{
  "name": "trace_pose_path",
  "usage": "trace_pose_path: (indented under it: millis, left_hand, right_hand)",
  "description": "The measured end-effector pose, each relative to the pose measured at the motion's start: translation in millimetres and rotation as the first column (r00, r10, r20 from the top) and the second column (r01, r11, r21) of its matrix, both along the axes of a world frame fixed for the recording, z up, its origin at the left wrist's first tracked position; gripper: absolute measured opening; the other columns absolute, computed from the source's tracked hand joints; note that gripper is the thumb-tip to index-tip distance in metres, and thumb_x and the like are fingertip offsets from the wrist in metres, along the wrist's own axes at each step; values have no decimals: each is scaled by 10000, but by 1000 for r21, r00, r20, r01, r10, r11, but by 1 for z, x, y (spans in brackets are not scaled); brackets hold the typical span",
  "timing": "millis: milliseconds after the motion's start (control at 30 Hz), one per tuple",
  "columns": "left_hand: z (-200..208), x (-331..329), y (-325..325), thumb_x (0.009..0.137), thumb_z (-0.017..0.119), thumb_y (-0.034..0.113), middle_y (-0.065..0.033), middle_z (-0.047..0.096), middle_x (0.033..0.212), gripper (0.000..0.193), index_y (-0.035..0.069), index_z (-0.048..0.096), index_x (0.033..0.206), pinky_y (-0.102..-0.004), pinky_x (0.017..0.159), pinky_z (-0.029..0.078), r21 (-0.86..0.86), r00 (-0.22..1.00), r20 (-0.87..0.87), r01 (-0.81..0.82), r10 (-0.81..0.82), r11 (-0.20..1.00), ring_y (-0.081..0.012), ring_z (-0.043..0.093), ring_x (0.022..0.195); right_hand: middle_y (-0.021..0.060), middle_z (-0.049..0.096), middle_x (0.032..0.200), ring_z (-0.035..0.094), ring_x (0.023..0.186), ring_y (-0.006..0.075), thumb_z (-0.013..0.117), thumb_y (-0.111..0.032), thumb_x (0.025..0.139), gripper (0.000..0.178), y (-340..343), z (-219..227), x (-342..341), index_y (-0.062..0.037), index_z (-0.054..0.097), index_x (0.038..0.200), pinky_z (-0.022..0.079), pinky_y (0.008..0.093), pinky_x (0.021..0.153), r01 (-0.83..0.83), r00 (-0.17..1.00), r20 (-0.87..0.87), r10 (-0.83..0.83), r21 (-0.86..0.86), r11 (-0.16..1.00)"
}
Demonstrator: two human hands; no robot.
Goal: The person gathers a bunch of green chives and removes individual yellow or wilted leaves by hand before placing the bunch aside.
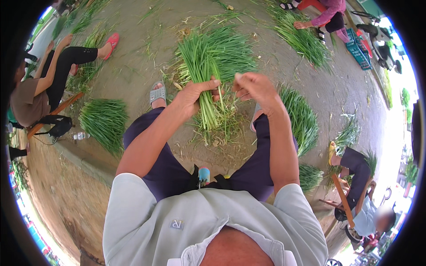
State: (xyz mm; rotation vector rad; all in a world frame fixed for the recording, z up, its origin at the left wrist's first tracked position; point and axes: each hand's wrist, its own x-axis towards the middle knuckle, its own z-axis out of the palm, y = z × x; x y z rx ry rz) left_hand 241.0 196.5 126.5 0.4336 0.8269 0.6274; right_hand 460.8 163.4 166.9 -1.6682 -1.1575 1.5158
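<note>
Pale grey cloth, a short-sleeved shirt [199,217], fills the nearest part of the view, with dark purple trousers [155,150] stretching out from it over spread legs. Between them, the left hand [197,92] clamps its fingers around a thick bundle of green stalks [207,108]; the pale stems point back toward the wearer, the long leaves away. Apart from the bundle, to its right, the right hand [259,90] hovers with fingers curled together, thumb toward the index finger; whether it pinches a stalk, I cannot tell. Yellowish trimmings [233,122] litter the middle of the ground [128,73] around the stems, near a grey sandal [158,94]. A leafy pile [237,53] spreads beyond the hands, partly behind the bundle. One green heap [104,124] lies near the ground's left edge, a clear bottle [81,136] just beside it; another heap [301,119] lies outside the right leg. Farther off, a person in a brown top [30,103] sits at the left edge. Toward the far right corner, a pink sleeve [327,17] reaches over more stalks [306,46] near a blue-green crate [357,52]; a scooter [384,44] stands behind.
</note>
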Motion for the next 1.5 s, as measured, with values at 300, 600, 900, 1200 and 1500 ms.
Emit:
trace_pose_path:
  millis: [300,600,900,1200,1500]
  left_hand:
    - [-7,-2,9,830,770,55,-52,654,888,203,47,619,967,-296,634,543,60,990,59,-128,125,990,-157,623,751]
    - [-3,-3,16,840,766,71,-87,673,944,189,45,627,966,-283,632,549,82,983,43,-181,177,980,-153,627,763]
    - [-5,-9,22,836,773,76,-77,674,914,202,52,620,966,-281,613,558,164,972,49,-233,228,959,-160,656,792]
    - [-6,-7,22,824,783,67,-61,655,837,223,57,605,959,-294,625,536,220,975,-15,-212,220,952,-198,652,773]
    - [-3,-6,20,819,784,54,-70,674,895,221,58,594,930,-317,648,532,303,959,26,-278,284,911,-215,665,841]
  right_hand:
    - [47,688,869,624,713,96,630,-310,948,308,-8,-3,-28,-13,684,1007,541,265,682,-218,960,-187,207,-39,975]
    - [55,677,856,616,694,100,596,-232,966,244,-10,3,-26,-4,669,1015,532,257,628,-162,923,-360,136,-43,986]
    - [59,673,820,613,666,99,618,-247,957,251,-11,10,-30,-2,670,973,525,248,599,-160,943,-302,138,-52,986]
    - [75,666,804,629,642,117,608,-176,925,194,-11,4,-32,10,655,900,556,267,600,-116,952,-292,90,-72,991]
    - [57,658,810,642,651,109,624,-159,936,163,-6,-3,-36,-3,643,977,566,247,611,-16,949,-315,-25,-128,992]
